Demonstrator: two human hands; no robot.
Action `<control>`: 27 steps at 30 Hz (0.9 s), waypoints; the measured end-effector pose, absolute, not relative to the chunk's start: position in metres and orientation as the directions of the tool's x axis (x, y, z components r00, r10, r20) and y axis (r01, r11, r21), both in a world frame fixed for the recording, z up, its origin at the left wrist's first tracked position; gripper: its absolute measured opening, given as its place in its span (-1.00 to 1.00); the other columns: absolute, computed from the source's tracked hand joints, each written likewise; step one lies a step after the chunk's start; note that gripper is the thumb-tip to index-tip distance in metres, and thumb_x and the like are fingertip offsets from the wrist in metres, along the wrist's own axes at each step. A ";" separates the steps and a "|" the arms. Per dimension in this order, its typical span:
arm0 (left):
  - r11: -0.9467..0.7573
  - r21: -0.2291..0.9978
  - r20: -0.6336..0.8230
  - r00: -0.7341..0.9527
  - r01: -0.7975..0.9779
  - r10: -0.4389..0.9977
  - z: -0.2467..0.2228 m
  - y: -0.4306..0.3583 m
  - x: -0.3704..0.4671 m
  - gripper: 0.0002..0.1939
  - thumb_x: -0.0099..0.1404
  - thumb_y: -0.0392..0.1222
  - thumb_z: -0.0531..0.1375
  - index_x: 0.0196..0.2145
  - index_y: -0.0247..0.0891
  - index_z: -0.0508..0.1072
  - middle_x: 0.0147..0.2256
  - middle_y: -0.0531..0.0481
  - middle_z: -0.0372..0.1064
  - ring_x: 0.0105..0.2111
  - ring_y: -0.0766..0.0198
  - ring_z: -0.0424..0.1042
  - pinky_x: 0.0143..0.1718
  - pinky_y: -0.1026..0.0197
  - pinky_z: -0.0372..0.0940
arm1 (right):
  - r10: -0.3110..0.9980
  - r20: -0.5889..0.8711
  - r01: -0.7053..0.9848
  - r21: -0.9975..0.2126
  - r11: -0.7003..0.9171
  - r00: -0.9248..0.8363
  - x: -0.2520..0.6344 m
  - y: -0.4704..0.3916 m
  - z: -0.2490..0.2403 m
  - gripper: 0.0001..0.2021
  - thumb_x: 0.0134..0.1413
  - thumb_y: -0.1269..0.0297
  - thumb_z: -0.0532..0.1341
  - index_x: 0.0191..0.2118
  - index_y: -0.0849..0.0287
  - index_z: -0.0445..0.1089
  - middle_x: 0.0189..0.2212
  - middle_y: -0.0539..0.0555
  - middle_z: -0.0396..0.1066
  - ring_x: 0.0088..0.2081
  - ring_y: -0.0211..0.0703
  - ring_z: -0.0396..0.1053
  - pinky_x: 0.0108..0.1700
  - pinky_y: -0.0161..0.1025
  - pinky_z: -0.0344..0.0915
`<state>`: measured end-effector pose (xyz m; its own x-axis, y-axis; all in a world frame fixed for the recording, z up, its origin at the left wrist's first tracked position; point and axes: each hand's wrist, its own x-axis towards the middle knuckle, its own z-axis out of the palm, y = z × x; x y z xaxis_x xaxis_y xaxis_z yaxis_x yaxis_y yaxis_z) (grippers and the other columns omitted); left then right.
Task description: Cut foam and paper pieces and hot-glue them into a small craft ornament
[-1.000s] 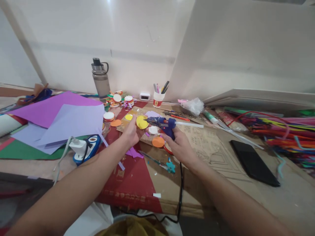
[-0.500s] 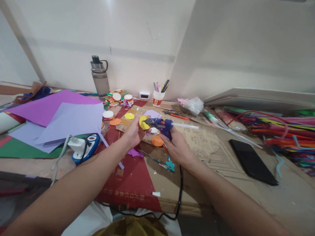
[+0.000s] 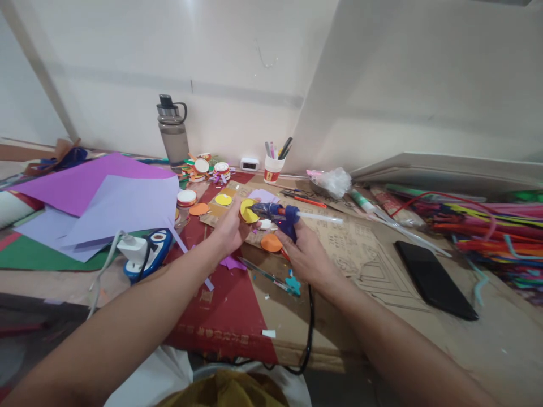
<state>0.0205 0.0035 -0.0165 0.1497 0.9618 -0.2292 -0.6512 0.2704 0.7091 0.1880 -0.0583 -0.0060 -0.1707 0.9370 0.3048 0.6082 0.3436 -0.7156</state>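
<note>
Between the fingers of my left hand is a yellow paper disc, tilted toward me. My right hand is wrapped round the grip of a blue glue gun, whose nozzle meets the disc's face or hovers just over it; I cannot tell which. A clear glue stick pokes out of the gun's back end. Below the hands lie an orange paper disc and a pen with a teal star-shaped end. Another yellow disc rests beyond my left hand.
Purple sheets and a blue power strip occupy the left. At the back stand a water bottle and a pen cup. A phone and colourful pipe cleaners lie right. The gun's black cord drops over the table edge.
Both hands, the yellow disc and the glue gun keep nearly the same place. The black cord near the table's front edge has shifted slightly.
</note>
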 end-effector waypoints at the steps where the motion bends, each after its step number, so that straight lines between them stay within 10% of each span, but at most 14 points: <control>1: 0.267 0.714 -0.226 0.149 -0.648 0.963 -0.016 0.003 0.021 -0.60 0.40 0.02 0.01 -0.14 -0.32 0.50 -0.29 -0.11 0.53 -0.44 0.29 0.48 -0.48 0.27 0.37 | 0.936 0.311 0.605 -0.718 0.343 -0.162 0.189 -0.058 -0.006 -0.59 0.22 0.16 0.08 0.16 0.11 0.24 -0.04 0.19 0.45 -0.06 0.07 0.40 -0.01 0.00 0.29; 27: 0.195 0.716 -0.151 0.124 -0.670 0.981 -0.014 0.003 0.018 -0.51 0.39 0.10 0.00 -0.13 -0.36 0.52 -0.28 -0.16 0.54 -0.36 0.27 0.51 -0.36 0.28 0.40 | 0.950 0.272 0.692 -0.657 0.298 -0.150 0.184 -0.065 -0.002 -0.62 0.21 0.12 0.08 0.06 0.16 0.32 -0.14 0.22 0.49 -0.14 0.10 0.43 -0.11 -0.02 0.30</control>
<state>0.0183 0.0031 -0.0136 0.1235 0.9807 -0.1515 -0.6699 0.1950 0.7164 0.1835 -0.0653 -0.0024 -0.1500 0.9505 0.2723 0.6924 0.2976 -0.6573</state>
